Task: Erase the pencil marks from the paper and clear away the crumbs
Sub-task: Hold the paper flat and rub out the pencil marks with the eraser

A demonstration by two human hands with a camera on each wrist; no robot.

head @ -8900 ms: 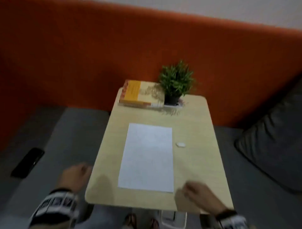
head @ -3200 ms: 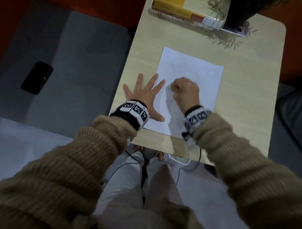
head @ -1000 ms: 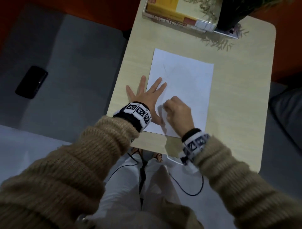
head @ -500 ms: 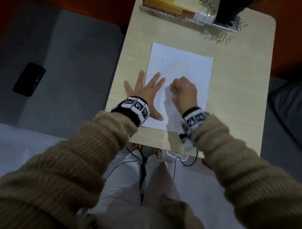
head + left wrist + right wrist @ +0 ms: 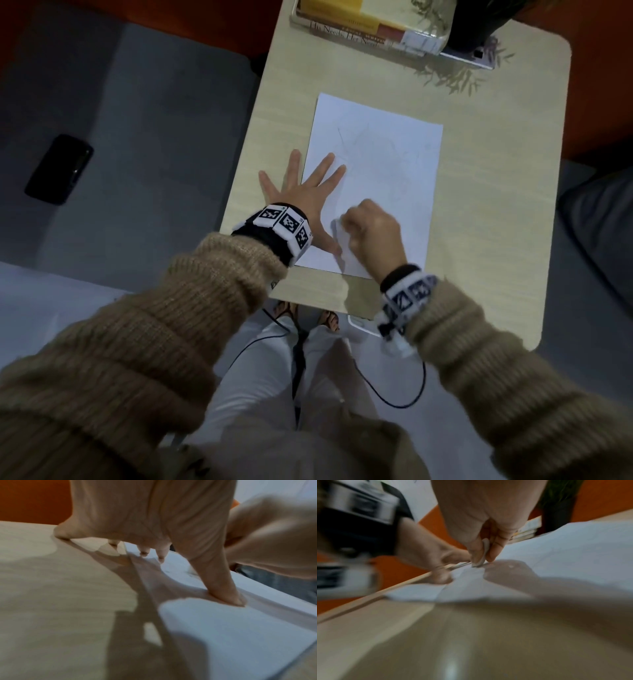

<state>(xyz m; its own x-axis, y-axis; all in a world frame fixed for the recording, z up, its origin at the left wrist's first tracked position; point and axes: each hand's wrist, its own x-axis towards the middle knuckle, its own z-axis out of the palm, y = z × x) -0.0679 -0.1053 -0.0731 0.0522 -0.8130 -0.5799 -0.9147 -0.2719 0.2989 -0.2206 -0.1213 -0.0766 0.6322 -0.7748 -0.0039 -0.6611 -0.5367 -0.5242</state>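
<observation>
One sheet of paper [image 5: 376,178] lies on one light wooden table [image 5: 496,205], in the middle of the head view, its long sides running up and down the frame. Faint pencil marks [image 5: 359,140] show on its upper half. One eraser [image 5: 482,555] is in play, small, flat and pale.

Two hands are at work. The left hand [image 5: 301,195] lies flat, fingers straight and fanned wide, at the paper's left edge: the left wrist view shows its thumb [image 5: 221,588] pressed onto the sheet and two fingertips on the paper too, while the other fingers rest on bare table. It holds nothing; it only pins the sheet down. The right hand [image 5: 373,229] is curled closed low on the paper, just right of the left thumb. In the right wrist view its thumb and fingers pinch the eraser upright, with the eraser's lower end touching the sheet. A few pale specks [image 5: 511,566] lie on the paper just beside the eraser; that view is too blurred to count them.

At the top of the head view one stack of books [image 5: 363,31] lies flat on the table, beside one dark plant pot [image 5: 479,27]. At left, off the table, one black phone [image 5: 60,169] lies on a grey cushion [image 5: 154,154].
</observation>
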